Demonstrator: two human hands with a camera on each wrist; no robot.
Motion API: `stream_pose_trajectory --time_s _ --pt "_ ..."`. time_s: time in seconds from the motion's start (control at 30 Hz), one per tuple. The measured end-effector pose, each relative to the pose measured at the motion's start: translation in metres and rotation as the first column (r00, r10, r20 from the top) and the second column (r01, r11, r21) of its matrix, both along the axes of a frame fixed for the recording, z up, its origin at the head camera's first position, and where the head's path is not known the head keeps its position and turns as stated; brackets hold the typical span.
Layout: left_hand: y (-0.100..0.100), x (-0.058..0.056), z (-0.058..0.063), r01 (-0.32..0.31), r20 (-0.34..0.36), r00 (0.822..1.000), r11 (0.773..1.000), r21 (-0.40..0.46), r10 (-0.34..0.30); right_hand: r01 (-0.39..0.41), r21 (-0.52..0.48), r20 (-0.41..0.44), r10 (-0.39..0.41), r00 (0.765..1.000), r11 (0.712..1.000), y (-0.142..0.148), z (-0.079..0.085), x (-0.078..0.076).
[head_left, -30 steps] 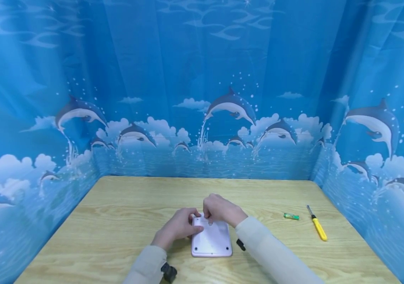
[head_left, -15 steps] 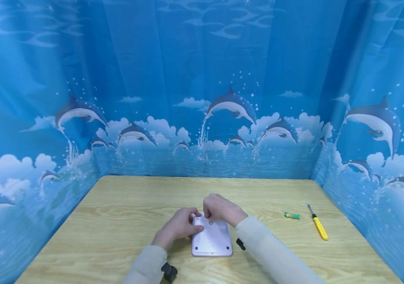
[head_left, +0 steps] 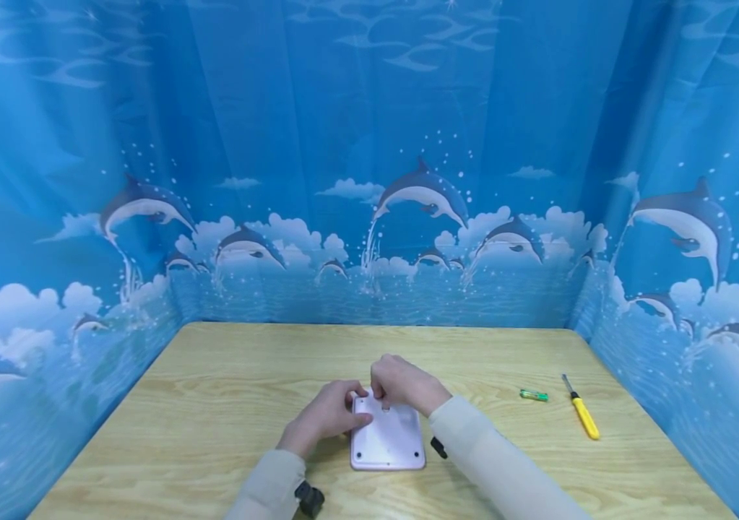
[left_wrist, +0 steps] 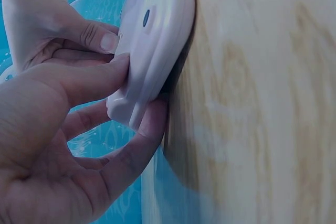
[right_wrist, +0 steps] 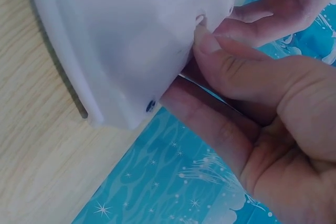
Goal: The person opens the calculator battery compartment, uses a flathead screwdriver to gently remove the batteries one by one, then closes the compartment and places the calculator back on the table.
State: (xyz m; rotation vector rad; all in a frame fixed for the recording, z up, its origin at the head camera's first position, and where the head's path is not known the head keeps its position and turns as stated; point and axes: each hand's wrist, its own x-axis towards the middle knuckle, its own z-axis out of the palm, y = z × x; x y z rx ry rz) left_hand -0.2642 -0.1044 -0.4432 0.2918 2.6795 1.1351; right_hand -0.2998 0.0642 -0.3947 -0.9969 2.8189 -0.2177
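Note:
A pale pink, flat device with rounded corners, by its shape a desktop calculator (head_left: 387,442), lies back side up at the front middle of the table. Dark round screws or feet mark its corners. My left hand (head_left: 326,413) grips its far left corner, thumb on the back and a finger under the edge in the left wrist view. At the far edge, my right hand (head_left: 404,383) has its thumb tip pressed at a small notch (right_wrist: 200,19) in the back. Other fingers of that hand curl against the calculator's edge; their tips are partly hidden.
To the right on the wooden table (head_left: 245,361) lie a small green battery (head_left: 534,395) and a yellow-handled screwdriver (head_left: 584,415). A blue dolphin-print curtain (head_left: 369,144) surrounds the table's back and sides.
Both hands keep their hold on the calculator. The right thumb and wrist have shifted very slightly at the notch; little else differs.

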Motion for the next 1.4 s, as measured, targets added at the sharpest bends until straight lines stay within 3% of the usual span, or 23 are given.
stream_pose_trajectory --time_s 0.67,1.07,1.27,1.4 --pt "0.001 -0.001 -0.002 -0.010 -0.015 1.000 1.000 -0.020 0.009 0.033 -0.109 0.057 -0.027 0.998 0.993 0.015 0.000 0.010" --pt "0.000 0.000 0.000 0.011 -0.043 0.999 1.000 -0.011 -0.011 0.158 -0.236 0.094 -0.139 0.986 0.959 0.034 -0.006 0.016" --pt "0.001 0.000 -0.001 0.018 -0.049 0.999 1.000 -0.018 -0.019 0.301 -0.285 0.115 -0.279 0.953 0.910 0.047 -0.008 0.018" --pt "0.001 -0.001 -0.001 0.004 -0.044 0.999 0.999 -0.034 -0.005 0.351 -0.275 0.127 -0.328 0.936 0.895 0.052 -0.008 0.017"
